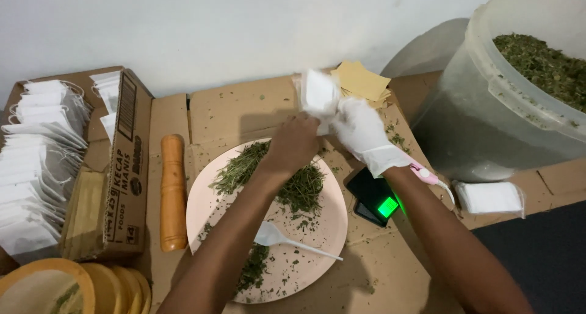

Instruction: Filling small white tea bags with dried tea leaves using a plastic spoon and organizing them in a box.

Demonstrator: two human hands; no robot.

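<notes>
My left hand (294,144) is bare and my right hand (360,129) wears a white glove. Together they grip a small white paper bag (318,95), blurred, above the far edge of a pink plate (317,228). The plate carries a heap of dried green herb (292,181) and a white plastic spoon (287,239) lying on it. A small black scale (373,198) with a green lit display sits just right of the plate, under my right wrist.
A large translucent tub (500,106) of dried herb stands at right. Tan paper squares (361,80) lie behind my hands. A wooden pestle (173,192), a cardboard box (125,173) and several white bags (36,167) are at left; yellow plates (79,286) bottom left; a white packet (489,198) right.
</notes>
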